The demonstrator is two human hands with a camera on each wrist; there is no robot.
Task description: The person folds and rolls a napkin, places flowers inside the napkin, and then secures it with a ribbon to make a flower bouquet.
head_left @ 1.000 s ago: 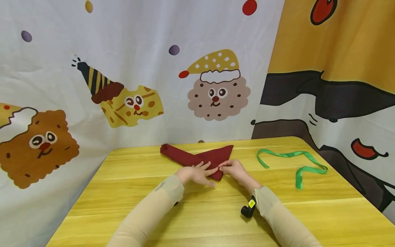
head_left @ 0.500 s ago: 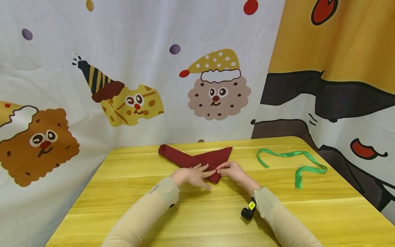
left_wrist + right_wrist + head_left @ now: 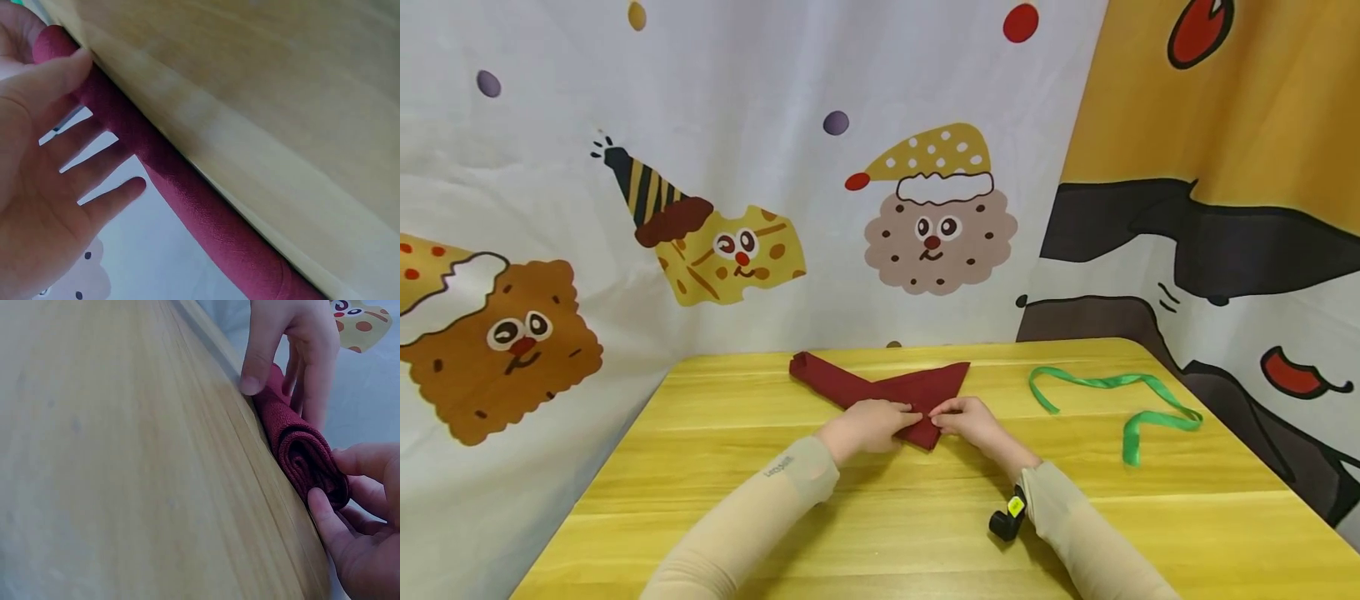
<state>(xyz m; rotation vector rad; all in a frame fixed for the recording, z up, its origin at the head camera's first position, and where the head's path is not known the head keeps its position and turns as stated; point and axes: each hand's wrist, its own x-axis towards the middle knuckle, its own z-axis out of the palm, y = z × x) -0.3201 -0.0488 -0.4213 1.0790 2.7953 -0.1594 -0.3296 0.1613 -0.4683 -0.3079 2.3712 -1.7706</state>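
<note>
Yellow tabletop (image 3: pixel 887 537), cartoon-print curtain (image 3: pixel 760 75) bhd; L hand (image 3: pixel 867 425) grips rolled dk-red cloth (image 3: pixel 917 387), R hand (image 3: pixel 972 422) pinches its end; I'd press layers snug & even, w/o twisting

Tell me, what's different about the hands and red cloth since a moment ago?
The left hand, spread out before, has drawn its fingers in and now holds the rolled red cloth between thumb and fingers. The right hand stays at the cloth's near end; the green ribbon lies as before.
</note>
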